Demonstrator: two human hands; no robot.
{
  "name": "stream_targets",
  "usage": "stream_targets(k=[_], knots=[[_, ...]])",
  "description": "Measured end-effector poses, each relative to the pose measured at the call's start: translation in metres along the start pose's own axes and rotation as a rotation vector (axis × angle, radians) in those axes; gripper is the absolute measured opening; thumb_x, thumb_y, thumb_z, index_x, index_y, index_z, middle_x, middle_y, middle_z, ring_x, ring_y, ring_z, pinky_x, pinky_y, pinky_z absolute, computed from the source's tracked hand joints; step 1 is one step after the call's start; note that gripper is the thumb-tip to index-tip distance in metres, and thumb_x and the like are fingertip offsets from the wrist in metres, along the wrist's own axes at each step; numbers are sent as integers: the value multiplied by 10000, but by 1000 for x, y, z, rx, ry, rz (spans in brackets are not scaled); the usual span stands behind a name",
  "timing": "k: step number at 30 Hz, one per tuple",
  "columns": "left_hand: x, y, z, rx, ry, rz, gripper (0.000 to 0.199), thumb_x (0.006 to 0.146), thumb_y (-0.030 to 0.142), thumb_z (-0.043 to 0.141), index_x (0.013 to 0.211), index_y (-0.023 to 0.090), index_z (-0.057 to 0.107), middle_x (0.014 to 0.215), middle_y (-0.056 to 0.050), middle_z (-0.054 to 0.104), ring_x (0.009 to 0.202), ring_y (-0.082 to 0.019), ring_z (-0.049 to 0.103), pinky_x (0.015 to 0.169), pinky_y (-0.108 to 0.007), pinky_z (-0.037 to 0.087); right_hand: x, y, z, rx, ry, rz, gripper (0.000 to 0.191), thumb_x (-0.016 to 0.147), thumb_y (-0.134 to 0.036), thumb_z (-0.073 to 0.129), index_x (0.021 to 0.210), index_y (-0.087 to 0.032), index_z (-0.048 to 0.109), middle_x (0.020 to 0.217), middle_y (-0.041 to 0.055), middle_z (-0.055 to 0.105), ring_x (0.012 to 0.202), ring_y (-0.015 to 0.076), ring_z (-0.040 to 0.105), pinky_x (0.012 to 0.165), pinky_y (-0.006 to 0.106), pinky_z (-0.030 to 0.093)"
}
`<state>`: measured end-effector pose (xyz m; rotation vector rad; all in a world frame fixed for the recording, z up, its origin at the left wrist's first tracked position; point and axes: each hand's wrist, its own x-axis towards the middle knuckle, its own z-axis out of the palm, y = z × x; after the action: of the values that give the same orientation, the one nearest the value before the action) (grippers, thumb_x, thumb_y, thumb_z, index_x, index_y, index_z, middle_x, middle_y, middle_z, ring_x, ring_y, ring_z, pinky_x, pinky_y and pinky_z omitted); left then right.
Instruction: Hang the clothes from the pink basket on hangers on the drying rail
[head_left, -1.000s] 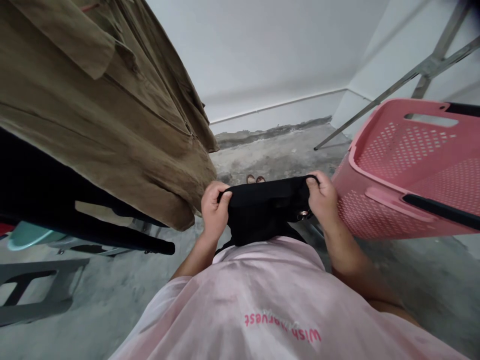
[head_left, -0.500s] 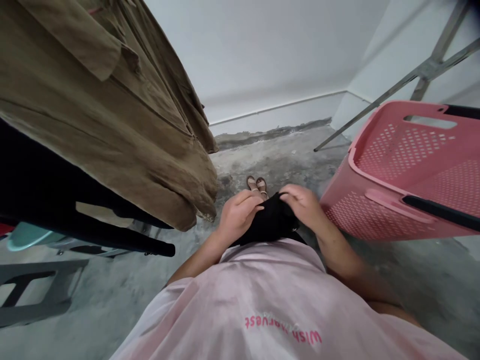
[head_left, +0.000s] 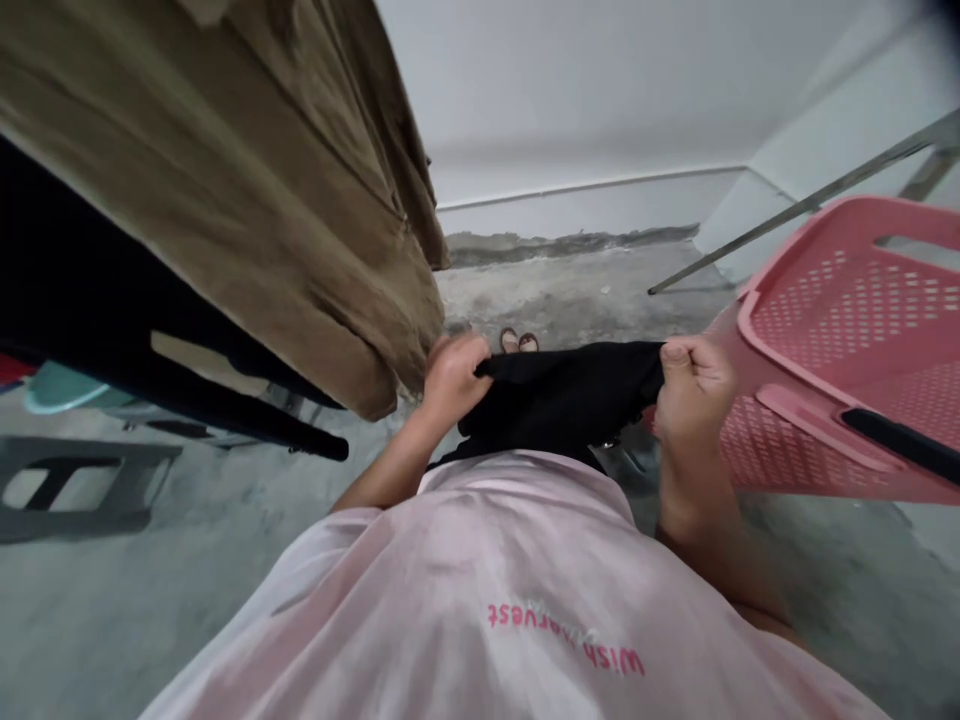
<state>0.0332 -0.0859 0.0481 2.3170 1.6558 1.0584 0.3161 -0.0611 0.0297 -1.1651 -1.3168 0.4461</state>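
A black garment [head_left: 566, 395] is stretched sideways in front of my waist, its upper edge pulled nearly straight. My left hand [head_left: 456, 375] is closed round its left end, close to the hem of the hanging brown clothes. At the other end, my right hand [head_left: 694, 385] grips the cloth in a fist, thumb on top, beside the pink basket. What kind of garment it is I cannot tell; its lower part hangs down out of sight against my body.
Brown garments [head_left: 300, 220] and dark clothes [head_left: 90, 270] hang on the left. A pink perforated laundry basket [head_left: 795, 400] with dark handles stands at right, near a metal frame [head_left: 810, 200]. Lower left are a grey stool [head_left: 75, 520] and a teal basin [head_left: 67, 390]. A white wall [head_left: 585, 90] rises ahead.
My hands have moved apart, the right one farther to the right, and the black garment between them has gone from bunched to stretched wide.
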Motion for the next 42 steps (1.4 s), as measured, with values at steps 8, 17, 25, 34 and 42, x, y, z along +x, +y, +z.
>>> stream_targets(k=[8, 17, 25, 34, 42], knots=[[-4, 22, -8, 30, 292, 112, 260, 795, 148, 506, 590, 191, 351, 685, 0, 507, 652, -135, 436, 665, -312, 318, -19, -14, 31, 27, -808, 51, 520, 637, -355, 796, 1127, -250, 657, 1187, 70, 611, 1098, 252, 562, 915, 383, 480], [-11, 34, 7, 48, 128, 197, 260, 859, 166, 451, 602, 195, 425, 687, -9, 543, 629, -146, 436, 656, -339, 288, -44, -24, 56, 65, -914, 44, 521, 675, -346, 758, 1155, -228, 595, 1137, 86, 632, 1035, 265, 598, 936, 436, 475], [-10, 41, 6, 95, 103, 254, 233, 817, 101, 462, 605, 197, 461, 711, -13, 592, 650, -151, 485, 655, -351, 297, -48, -25, 58, 64, -780, 136, 107, 781, -277, 600, 845, -194, 620, 795, 22, 609, 761, 170, 553, 698, 289, 438], [-2, 9, 30, 118, -142, 8, 69, 794, 128, 555, 816, 191, 573, 876, -46, 636, 846, -204, 566, 737, -336, 366, -30, -10, 39, 250, -135, 260, 34, 666, -143, 620, 699, -151, 622, 676, -27, 559, 679, 96, 497, 675, 230, 382], [-6, 0, 30, 27, -135, -134, 246, 765, 169, 607, 1009, 203, 611, 966, -41, 648, 886, -191, 587, 772, -292, 414, -18, -8, 34, 484, 167, 342, 152, 564, -73, 640, 699, -141, 621, 663, -56, 597, 645, 67, 532, 664, 193, 413]])
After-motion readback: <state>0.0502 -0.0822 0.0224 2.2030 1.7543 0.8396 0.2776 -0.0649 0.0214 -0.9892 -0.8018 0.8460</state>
